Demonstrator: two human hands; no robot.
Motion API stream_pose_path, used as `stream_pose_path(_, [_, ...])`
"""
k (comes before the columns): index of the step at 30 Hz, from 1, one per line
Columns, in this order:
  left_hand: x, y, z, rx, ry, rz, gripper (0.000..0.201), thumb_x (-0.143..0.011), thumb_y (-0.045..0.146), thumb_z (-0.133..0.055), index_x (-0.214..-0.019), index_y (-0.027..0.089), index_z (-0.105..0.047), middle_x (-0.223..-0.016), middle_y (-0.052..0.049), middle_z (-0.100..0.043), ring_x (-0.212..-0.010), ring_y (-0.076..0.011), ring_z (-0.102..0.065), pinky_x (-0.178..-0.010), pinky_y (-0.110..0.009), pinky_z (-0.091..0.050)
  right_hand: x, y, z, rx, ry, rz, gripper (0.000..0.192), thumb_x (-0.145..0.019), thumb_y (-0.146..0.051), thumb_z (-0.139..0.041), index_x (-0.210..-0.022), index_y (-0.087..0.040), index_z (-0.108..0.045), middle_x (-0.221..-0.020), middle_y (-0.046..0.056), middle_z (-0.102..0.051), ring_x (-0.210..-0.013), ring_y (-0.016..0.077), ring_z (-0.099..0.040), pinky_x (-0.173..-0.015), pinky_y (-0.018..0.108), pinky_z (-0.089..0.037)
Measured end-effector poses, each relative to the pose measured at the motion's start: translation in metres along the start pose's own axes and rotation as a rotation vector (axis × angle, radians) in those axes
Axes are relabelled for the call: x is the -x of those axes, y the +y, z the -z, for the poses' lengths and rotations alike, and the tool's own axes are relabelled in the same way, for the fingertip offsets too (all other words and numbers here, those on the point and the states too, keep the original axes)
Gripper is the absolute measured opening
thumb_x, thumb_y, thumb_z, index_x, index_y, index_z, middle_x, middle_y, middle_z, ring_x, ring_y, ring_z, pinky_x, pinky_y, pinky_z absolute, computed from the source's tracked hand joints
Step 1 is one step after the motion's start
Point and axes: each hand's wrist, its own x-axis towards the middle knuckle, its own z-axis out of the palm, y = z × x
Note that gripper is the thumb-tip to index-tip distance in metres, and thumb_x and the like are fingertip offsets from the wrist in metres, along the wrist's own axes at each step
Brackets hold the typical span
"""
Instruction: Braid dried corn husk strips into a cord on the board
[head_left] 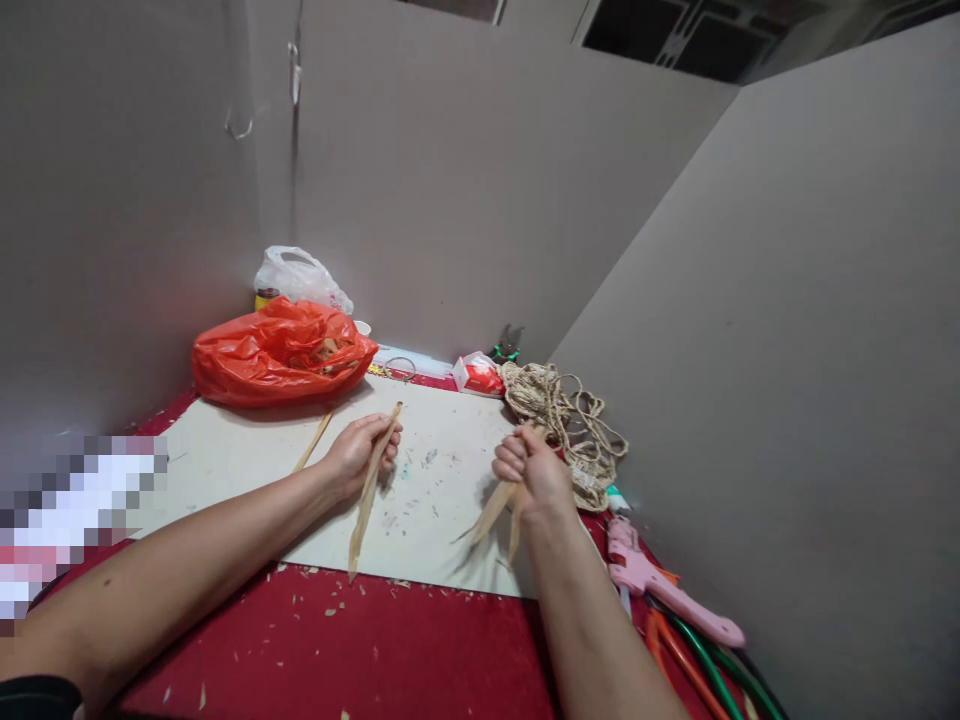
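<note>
My left hand (358, 452) grips a long thin bamboo strip (369, 500) that slants from upper right to lower left over a white board (442, 520). My right hand (534, 470) is closed around two or three shorter bamboo strips (495, 512) whose ends point down and left, blurred. Both hands hover just above the white board. Another bamboo strip (313, 442) lies on the board to the left of my left hand.
A red plastic bag (281, 352) and a white bag (300, 275) sit at the back left. A tangle of jute rope (562, 415) lies beside my right hand. A pink glue gun (660, 585) and coloured cables (697, 665) lie at right. Grey walls enclose the red-covered table (337, 650).
</note>
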Motion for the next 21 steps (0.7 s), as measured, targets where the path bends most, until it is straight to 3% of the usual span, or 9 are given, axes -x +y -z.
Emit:
stream_pose_path(2, [0.001,-0.002,-0.002,-0.035,-0.024,-0.037,0.015,-0.071,0.024,-0.066,-0.073,0.01,-0.061,-0.06,-0.001,-0.052,-0.05,-0.0068,-0.048,-0.048,-0.019,-0.036,0.01,0.016,-0.01,0.053,-0.096,-0.089,0.029,-0.072,-0.03,-0.067,-0.071,-0.02,-0.04,-0.043,-0.014,-0.026,-0.031,0.0015,-0.018,-0.03,0.01,-0.014])
stream_pose_path(5, [0.002,-0.006,-0.004,-0.118,-0.034,-0.054,0.024,-0.066,0.028,-0.073,-0.077,0.008,-0.068,-0.056,0.0,-0.051,-0.049,-0.0068,-0.046,-0.051,-0.021,-0.034,0.025,0.041,-0.024,0.142,-0.201,-0.198,0.034,-0.067,-0.038,-0.073,-0.076,-0.02,-0.045,-0.044,-0.015,-0.024,-0.033,0.0008,-0.015,-0.03,0.01,-0.012])
stream_pose_path(9, [0.003,-0.012,-0.004,-0.115,-0.068,-0.031,0.025,-0.059,0.028,-0.079,-0.074,0.012,-0.067,-0.06,0.0,-0.056,-0.05,-0.0063,-0.044,-0.053,-0.022,-0.031,0.037,0.061,-0.033,0.283,-0.255,-0.188,0.041,-0.062,-0.04,-0.078,-0.075,-0.019,-0.046,-0.046,-0.014,-0.025,-0.035,0.0006,-0.016,-0.031,0.012,-0.013])
stream_pose_path(15, [0.006,-0.014,-0.006,-0.09,-0.1,0.002,0.021,-0.057,0.019,-0.078,-0.069,0.013,-0.062,-0.066,-0.001,-0.06,-0.061,-0.0089,-0.053,-0.062,-0.022,-0.037,0.036,0.064,-0.032,0.353,-0.146,-0.108,0.043,-0.055,-0.04,-0.082,-0.071,-0.018,-0.048,-0.041,-0.014,-0.028,-0.034,0.0012,-0.018,-0.031,0.015,-0.015])
stream_pose_path(21, [0.009,-0.011,-0.007,-0.124,-0.129,0.046,0.02,-0.061,0.018,-0.076,-0.07,0.012,-0.06,-0.064,0.0,-0.058,-0.056,-0.0076,-0.052,-0.059,-0.021,-0.037,0.037,0.056,-0.033,0.369,-0.19,-0.13,0.041,-0.058,-0.038,-0.08,-0.067,-0.018,-0.045,-0.04,-0.014,-0.027,-0.034,0.0011,-0.017,-0.032,0.015,-0.013])
